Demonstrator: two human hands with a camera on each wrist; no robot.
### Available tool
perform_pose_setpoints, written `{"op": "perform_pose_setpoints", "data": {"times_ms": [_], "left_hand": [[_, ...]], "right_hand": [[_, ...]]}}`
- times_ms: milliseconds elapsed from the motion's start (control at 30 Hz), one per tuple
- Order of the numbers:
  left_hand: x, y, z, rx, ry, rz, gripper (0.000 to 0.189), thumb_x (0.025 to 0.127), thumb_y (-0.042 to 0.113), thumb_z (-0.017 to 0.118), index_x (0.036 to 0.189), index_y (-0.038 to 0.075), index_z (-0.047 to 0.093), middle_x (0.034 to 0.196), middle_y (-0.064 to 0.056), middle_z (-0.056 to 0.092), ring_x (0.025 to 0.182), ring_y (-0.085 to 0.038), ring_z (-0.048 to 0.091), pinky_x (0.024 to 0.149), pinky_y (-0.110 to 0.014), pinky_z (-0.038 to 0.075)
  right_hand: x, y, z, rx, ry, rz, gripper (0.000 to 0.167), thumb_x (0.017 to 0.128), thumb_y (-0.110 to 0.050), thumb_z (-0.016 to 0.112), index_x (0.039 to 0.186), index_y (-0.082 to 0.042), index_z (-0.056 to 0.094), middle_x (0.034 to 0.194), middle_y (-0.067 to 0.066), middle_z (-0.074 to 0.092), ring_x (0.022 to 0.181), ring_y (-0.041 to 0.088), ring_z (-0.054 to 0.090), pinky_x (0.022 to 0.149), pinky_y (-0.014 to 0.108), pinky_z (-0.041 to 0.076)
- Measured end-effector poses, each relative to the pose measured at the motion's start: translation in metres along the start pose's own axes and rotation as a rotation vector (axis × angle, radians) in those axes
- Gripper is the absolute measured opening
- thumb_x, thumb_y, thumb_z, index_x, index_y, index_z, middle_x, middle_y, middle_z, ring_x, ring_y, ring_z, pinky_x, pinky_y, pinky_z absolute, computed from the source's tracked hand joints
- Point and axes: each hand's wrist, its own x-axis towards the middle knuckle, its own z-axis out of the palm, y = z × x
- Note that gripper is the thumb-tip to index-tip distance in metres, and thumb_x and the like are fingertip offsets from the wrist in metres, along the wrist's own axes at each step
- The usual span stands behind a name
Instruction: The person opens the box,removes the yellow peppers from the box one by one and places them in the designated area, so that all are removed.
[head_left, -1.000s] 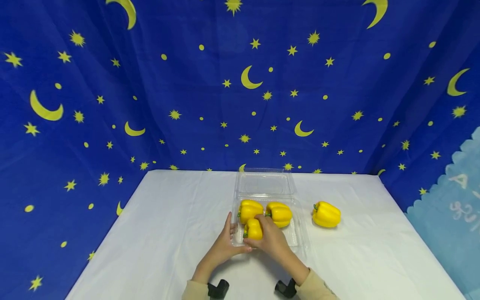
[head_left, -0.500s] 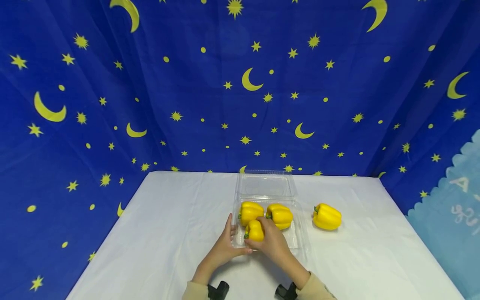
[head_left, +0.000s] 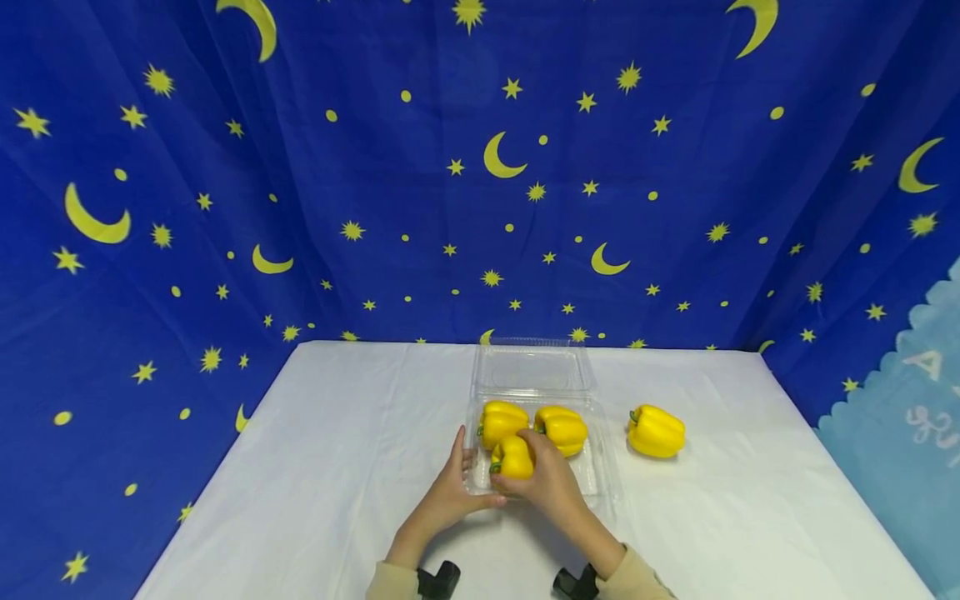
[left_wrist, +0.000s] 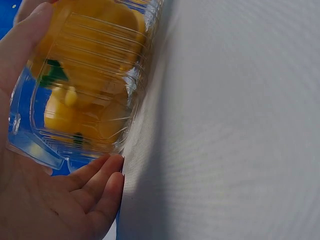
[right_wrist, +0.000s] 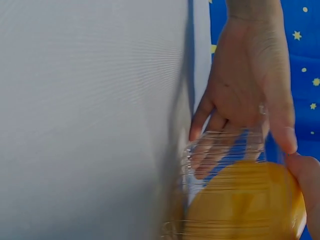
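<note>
A clear plastic clamshell container (head_left: 594, 467) stands with its lid (head_left: 532, 367) folded back behind it. My right hand (head_left: 551, 479) grips a yellow bell pepper (head_left: 513, 457) at the container's front left, thumb near and fingers over the far side. Behind that pepper sit a left yellow bell pepper (head_left: 504, 421) and a right one (head_left: 566, 429), both inside. With fingers along the left wall and thumb by the front edge, my left hand (head_left: 446, 490) touches the container's front left corner. The left wrist view shows its extended fingers (left_wrist: 102, 180) at the container's base.
Another yellow bell pepper (head_left: 656, 432) lies on the white-covered table (head_left: 750, 500), right of the container. A blue star-and-moon cloth (head_left: 420, 183) hangs behind and at the sides. Black wrist mounts (head_left: 439, 581) show at both sleeves.
The pepper in my right hand has shifted slightly up and to the right, turning a little. My left hand has kept its place at the container's corner.
</note>
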Motion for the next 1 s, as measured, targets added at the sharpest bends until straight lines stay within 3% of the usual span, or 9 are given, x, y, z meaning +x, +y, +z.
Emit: {"op": "perform_pose_setpoints", "data": {"times_ms": [367,700,1000], "left_hand": [[0.002,0.001,0.0,0.009,0.004,-0.002,0.129,0.067,0.04,0.085,0.153,0.011,-0.007,0.145,-0.022,0.038,0.132,-0.039,0.041,0.107,-0.06,0.036],[0.0,0.001,0.0,0.015,0.002,0.001,0.128,0.068,0.04,0.085,0.153,0.009,-0.006,0.143,-0.024,0.039,0.132,-0.041,0.041,0.107,-0.059,0.036],[0.0,0.002,0.001,0.007,0.011,-0.004,0.127,0.068,0.037,0.085,0.153,0.008,-0.005,0.143,-0.024,0.04,0.132,-0.041,0.041,0.108,-0.058,0.036]], "right_hand": [[0.004,-0.018,-0.015,0.003,0.032,-0.031,0.072,0.063,-0.034,0.087,0.12,0.0,0.058,0.117,0.017,0.065,0.108,0.033,0.062,0.094,0.048,0.052],[0.013,-0.027,-0.038,0.081,0.057,0.015,0.069,0.066,-0.03,0.087,0.122,-0.001,0.058,0.119,0.015,0.065,0.106,0.029,0.063,0.089,0.045,0.054],[0.023,-0.021,-0.072,0.131,0.105,0.073,0.068,0.068,-0.023,0.086,0.124,-0.002,0.055,0.115,0.016,0.066,0.095,0.025,0.064,0.079,0.036,0.058]]}}
